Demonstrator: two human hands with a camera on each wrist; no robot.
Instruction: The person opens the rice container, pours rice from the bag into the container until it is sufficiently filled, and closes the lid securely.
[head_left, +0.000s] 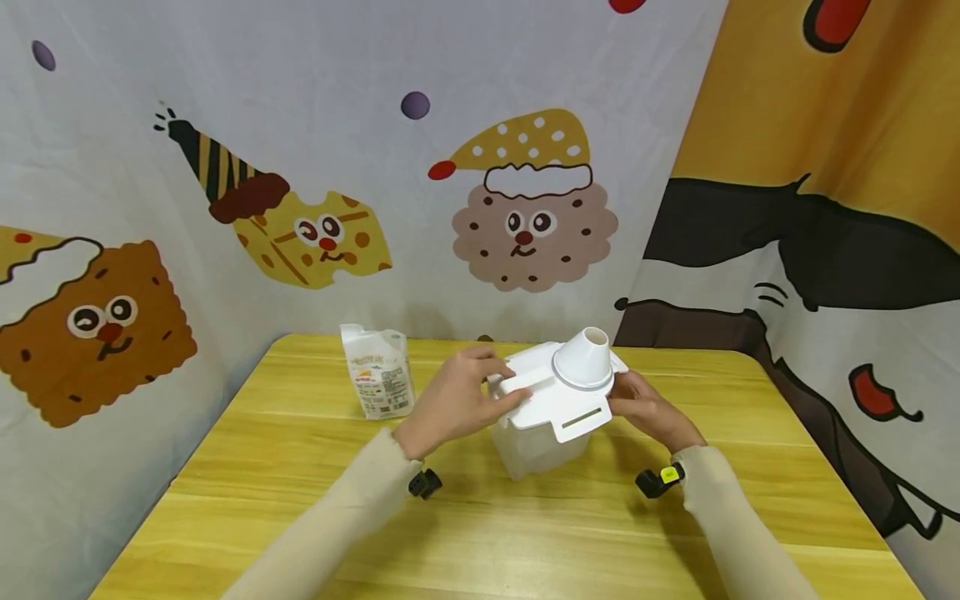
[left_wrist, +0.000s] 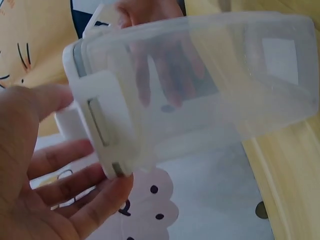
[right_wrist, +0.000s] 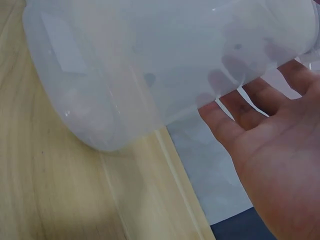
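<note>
A translucent plastic container [head_left: 536, 446] stands in the middle of the yellow table [head_left: 300, 517]. It carries a white lid [head_left: 562, 404] with a funnel-shaped spout [head_left: 585, 358]. My left hand [head_left: 501, 382] is at the lid's left side and pinches the white side clip [left_wrist: 105, 130] between thumb and fingers. My right hand [head_left: 626, 402] lies against the container's right wall with straight fingers [right_wrist: 235, 107]. The same fingers show through the clear wall [left_wrist: 165, 70] in the left wrist view. The container [right_wrist: 140, 60] looks empty.
A small white printed bag [head_left: 378, 379] stands upright at the back left of the table. Cartoon-print cloth walls [head_left: 525, 208] close in the back and both sides. Bare tabletop lies in front of the container and to its right.
</note>
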